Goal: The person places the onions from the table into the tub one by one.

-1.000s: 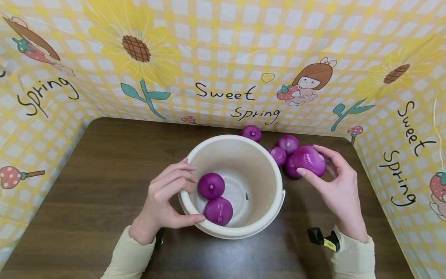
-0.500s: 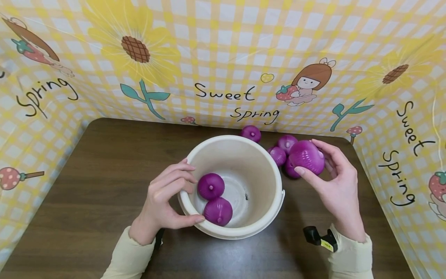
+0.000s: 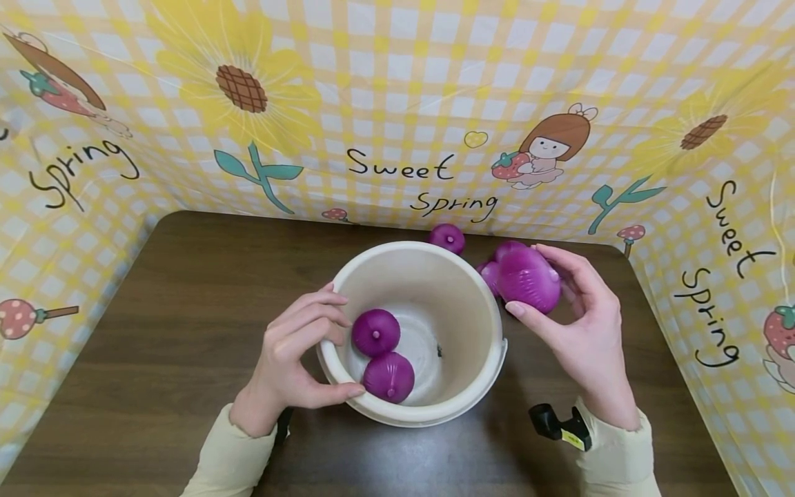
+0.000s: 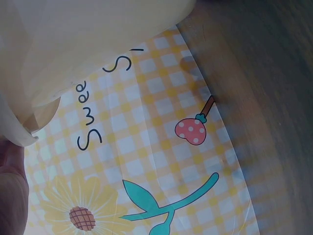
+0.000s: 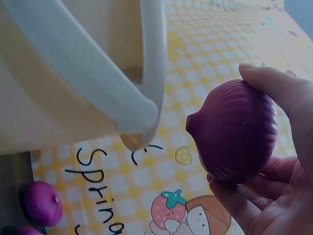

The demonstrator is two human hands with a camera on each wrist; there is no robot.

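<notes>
In the head view, a pale bucket (image 3: 428, 414) stands mid-table, with two purple onions, an upper one (image 3: 375, 333) and a lower one (image 3: 389, 377), lying against each other inside. My left hand (image 3: 295, 348) grips its left rim, fingers over the edge and thumb along the near side. Just right of the bucket, my right hand (image 3: 586, 331) holds a larger purple onion (image 3: 528, 279) between thumb and fingers, above the tabletop. The right wrist view shows this onion's stubby stem pointing toward the bucket. Only part of the left hand shows in the left wrist view.
A lone onion (image 3: 447, 239) sits behind the bucket near the table's back edge. More onions (image 3: 490, 276) cluster to its right, partly hidden by the held one. The bucket's handle (image 5: 83, 58) hangs at its side. A checked cloth (image 3: 385, 83) surrounds the brown table (image 3: 155, 345).
My right hand has carried the onion leftward, closer to the bucket's rim, and the onion has turned slightly. The left hand and the bucket have stayed in place.
</notes>
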